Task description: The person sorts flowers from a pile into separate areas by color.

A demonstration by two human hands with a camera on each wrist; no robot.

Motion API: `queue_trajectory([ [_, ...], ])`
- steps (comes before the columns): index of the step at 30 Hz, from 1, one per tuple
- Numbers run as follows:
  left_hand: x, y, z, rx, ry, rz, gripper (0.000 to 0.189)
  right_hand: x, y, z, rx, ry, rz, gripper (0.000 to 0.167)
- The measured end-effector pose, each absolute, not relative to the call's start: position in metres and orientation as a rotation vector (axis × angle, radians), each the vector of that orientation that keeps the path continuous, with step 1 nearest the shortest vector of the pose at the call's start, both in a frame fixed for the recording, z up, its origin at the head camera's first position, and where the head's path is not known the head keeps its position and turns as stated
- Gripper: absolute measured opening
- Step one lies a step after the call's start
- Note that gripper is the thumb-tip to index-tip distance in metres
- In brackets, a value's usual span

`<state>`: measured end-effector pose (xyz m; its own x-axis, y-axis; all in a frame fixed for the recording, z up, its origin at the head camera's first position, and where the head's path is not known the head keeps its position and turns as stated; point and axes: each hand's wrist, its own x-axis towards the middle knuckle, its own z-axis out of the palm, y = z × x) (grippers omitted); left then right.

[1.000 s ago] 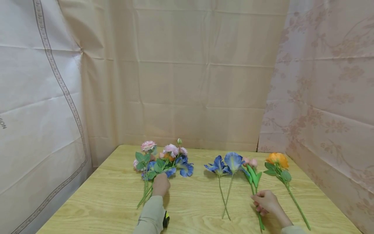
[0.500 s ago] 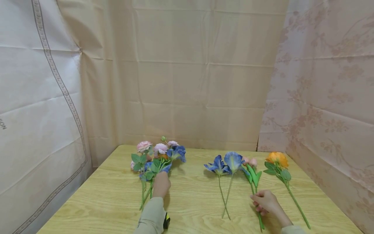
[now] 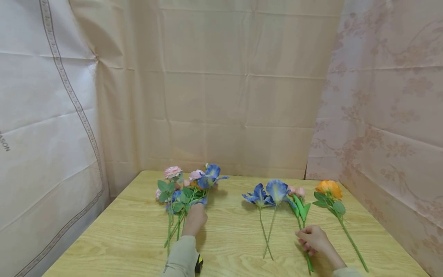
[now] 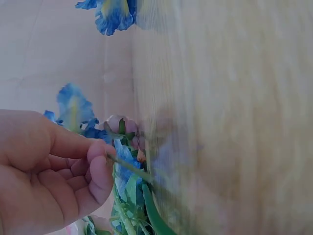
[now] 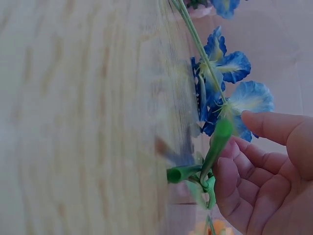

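Note:
In the left wrist view my left hand pinches a thin green stem between thumb and fingertips. A blue iris rises beyond this hand over the left bunch of artificial flowers. Pink blooms, green leaves and more blue petals make up that bunch, its stems pointing toward me. My right hand hangs loosely curled over the stems of two pink tulips. Its thumb stands apart from the green tulip stem in the right wrist view, while the fingers lie right behind that stem.
Two blue irises with crossed stems lie between the hands. An orange flower with a long stem lies at the far right. A black and yellow item shows beside the left cuff. Cloth hangs behind the wooden table.
The blue iris at my left hand has risen and shifted left over the bunch. My left hand has moved slightly right. The right hand has stayed in place over the tulip stems.

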<state>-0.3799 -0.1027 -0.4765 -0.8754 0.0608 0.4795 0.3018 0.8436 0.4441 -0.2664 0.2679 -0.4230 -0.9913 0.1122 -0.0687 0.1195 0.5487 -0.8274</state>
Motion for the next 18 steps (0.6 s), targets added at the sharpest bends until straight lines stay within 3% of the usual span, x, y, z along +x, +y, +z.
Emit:
queue_trajectory([
  [6,-0.322,-0.087,-0.418,-0.269,-2.587,-0.823,0.038,-0.265,0.265,-0.423,0.163,2.786,-1.491,0.017],
  [12,-0.323,-0.085,-0.415,-0.248,-2.612,-0.919,0.039,-0.264,0.261,-0.423,0.159,2.818,-1.486,0.015],
  [18,-0.338,-0.085,-0.429,-0.409,-2.48,-0.929,0.034,-0.263,0.256,-0.422,0.087,2.84,-1.482,0.016],
])
